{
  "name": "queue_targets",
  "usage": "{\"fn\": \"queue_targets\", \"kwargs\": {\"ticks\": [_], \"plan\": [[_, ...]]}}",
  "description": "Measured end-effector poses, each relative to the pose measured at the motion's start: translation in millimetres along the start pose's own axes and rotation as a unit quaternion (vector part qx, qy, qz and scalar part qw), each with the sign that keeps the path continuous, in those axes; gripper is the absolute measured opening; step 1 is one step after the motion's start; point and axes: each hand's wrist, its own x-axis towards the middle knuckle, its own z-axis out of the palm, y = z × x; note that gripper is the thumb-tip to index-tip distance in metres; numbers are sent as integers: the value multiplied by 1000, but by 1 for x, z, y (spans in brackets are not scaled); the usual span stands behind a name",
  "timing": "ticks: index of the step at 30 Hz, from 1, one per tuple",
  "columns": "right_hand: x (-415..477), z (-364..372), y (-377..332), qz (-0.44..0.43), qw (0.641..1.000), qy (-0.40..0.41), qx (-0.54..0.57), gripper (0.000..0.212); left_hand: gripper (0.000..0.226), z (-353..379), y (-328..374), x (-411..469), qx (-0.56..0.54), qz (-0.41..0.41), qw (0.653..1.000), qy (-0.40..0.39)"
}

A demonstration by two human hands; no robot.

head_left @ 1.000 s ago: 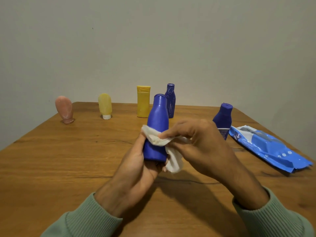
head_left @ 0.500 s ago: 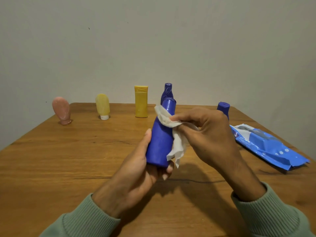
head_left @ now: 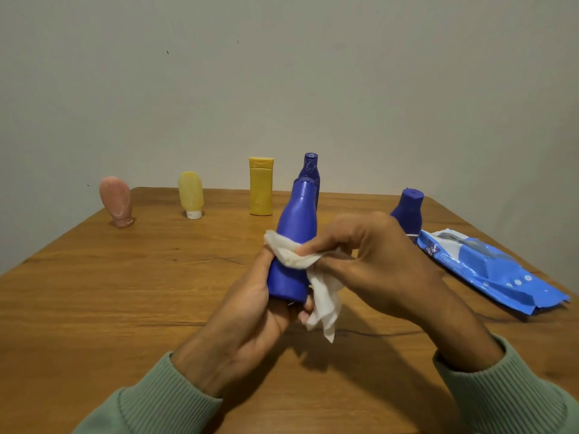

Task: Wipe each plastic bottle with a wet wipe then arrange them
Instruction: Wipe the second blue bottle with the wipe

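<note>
My left hand [head_left: 250, 311] grips the bottle [head_left: 296, 233] round its base and holds it cap-up, a little tilted, above the middle of the worktop [head_left: 125, 292]. My right hand [head_left: 376, 264] pinches the wipe [head_left: 291, 255] against the bottle's waist. The folded part is pressed onto the plastic and a loose tail hangs beside the base.

To do this step well, I think I should press the wipe flat rather than bunched and draw it from the neck down to my left fingers. I would turn the bottle a little in my left hand between strokes so that no strip is missed. The cap and shoulder need their own pass. The base is hidden under my grip, so I would have to shift my hold higher to reach it. Wet plastic is likely slippery, so my left hand should hold firm.

Four bottles [head_left: 261, 186] stand along the far edge. Another [head_left: 409, 208] stands near the right edge, just beside the wipe pack [head_left: 501, 274]. I cannot tell which of them are clean.
</note>
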Motion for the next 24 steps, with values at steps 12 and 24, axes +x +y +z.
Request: {"fn": "queue_targets", "kwargs": {"ticks": [12, 24], "plan": [[3, 4, 4, 18, 993, 110, 35, 20, 51, -3, 4, -1, 38, -19, 999, -3], [4, 3, 10, 50, 983, 156, 83, 16, 46, 0, 4, 0, 21, -30, 999, -12]]}}
